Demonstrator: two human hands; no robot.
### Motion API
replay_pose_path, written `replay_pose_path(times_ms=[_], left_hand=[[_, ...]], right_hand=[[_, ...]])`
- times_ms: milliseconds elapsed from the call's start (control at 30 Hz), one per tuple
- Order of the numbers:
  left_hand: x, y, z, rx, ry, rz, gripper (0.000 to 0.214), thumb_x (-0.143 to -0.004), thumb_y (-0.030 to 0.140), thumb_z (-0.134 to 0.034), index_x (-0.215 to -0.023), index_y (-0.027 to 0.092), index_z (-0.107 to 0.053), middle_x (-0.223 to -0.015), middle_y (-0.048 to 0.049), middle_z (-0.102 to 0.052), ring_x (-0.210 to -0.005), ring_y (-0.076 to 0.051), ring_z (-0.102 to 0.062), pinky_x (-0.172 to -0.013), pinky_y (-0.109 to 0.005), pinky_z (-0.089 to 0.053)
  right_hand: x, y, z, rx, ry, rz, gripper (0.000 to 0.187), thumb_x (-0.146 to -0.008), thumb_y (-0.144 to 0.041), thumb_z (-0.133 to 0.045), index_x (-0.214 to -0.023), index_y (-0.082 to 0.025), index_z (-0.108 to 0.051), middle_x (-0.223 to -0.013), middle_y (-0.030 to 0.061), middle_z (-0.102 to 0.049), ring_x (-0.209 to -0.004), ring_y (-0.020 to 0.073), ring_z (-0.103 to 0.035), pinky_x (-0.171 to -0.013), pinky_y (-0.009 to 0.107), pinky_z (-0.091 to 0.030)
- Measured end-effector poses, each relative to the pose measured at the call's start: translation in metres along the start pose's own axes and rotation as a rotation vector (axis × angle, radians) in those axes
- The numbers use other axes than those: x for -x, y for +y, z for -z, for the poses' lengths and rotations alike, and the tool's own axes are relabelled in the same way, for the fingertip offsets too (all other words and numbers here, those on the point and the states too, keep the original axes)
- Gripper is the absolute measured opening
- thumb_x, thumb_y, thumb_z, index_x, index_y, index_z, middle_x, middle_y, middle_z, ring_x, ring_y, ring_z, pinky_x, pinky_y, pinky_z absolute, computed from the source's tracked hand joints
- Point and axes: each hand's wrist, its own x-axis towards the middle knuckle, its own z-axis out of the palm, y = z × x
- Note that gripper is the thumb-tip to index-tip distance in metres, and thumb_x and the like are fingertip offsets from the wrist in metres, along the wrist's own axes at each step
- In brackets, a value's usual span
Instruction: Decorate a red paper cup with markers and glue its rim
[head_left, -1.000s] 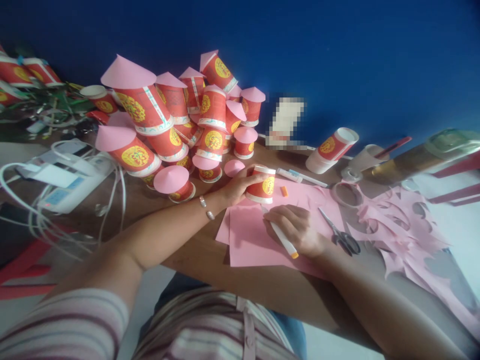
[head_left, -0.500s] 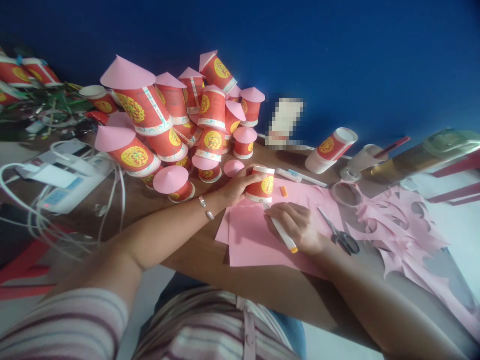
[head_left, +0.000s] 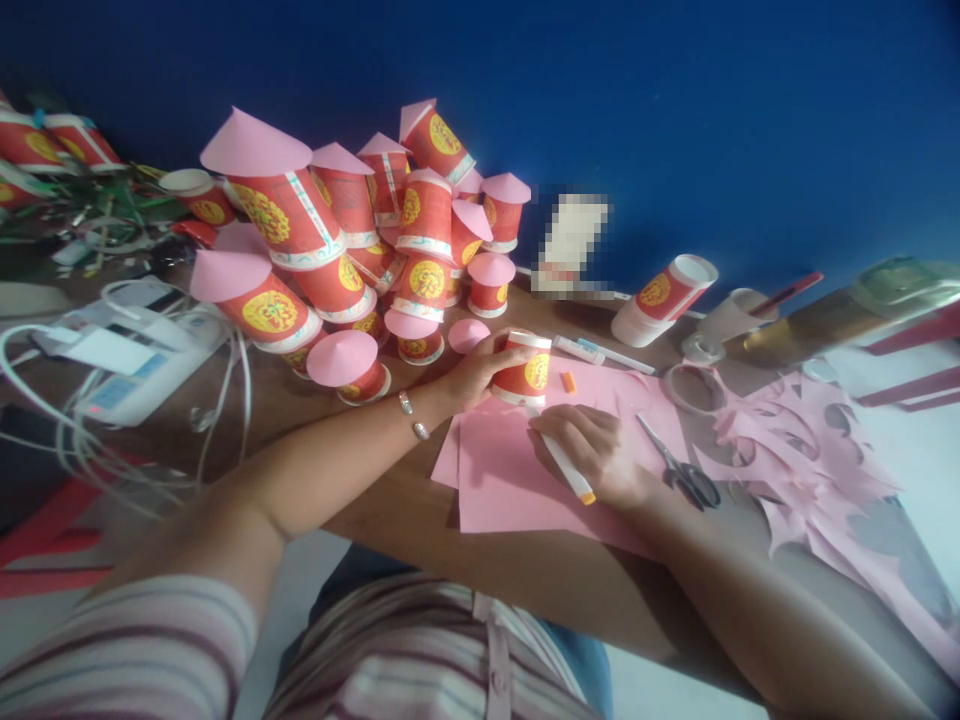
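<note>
You are holding your left arm bent at the elbow, its forearm slanting up and rightward over the brown table (head_left: 375, 510), with a silvery bracelet (head_left: 412, 416) circling the wrist. Your left hand (head_left: 480, 378) is wrapping around the side of a red paper cup (head_left: 526, 370), the visible fingers lying across its upper part and the grip closing only as far as the cup's width. That cup is sitting above the far part of the pink paper (head_left: 499, 490), its yellow emblem facing right of the hand; you cannot tell here whether its base is touching the sheet. Your right forearm is coming in from the lower right, and your right hand (head_left: 589, 450) is hovering or resting low over the paper, knuckles up, the fingers curling narrowly around a white marker (head_left: 566, 466). The marker is slanting, its orange end pointing down toward you and its tip pointing up at the cup's lower edge; whether the tip is touching is too small to tell. A small orange cap (head_left: 568, 383) is lying on the pink paper just right of the cup, scissors (head_left: 681, 470) are lying beside your right wrist, and cone-topped red cups (head_left: 426, 225) are standing piled beyond your left forearm.
</note>
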Motion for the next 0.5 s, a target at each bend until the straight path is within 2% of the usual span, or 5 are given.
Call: replay_pose_path(times_ms=[500], left_hand=[[0.0004, 0.0019, -0.0014, -0.011, 0.009, 0.010, 0.041, -0.082, 0.046, -0.084, -0.107, 0.017, -0.069, -0.100, -0.0054, -0.072, -0.094, -0.021, -0.067, -0.082, -0.033, -0.052]], right_hand=[[0.0011, 0.0007, -0.0005, -0.007, -0.001, -0.021, 0.020, -0.097, -0.007, -0.068, -0.113, -0.018, -0.064, -0.087, 0.0035, -0.077, -0.071, 0.0158, -0.073, -0.065, 0.028, -0.058]])
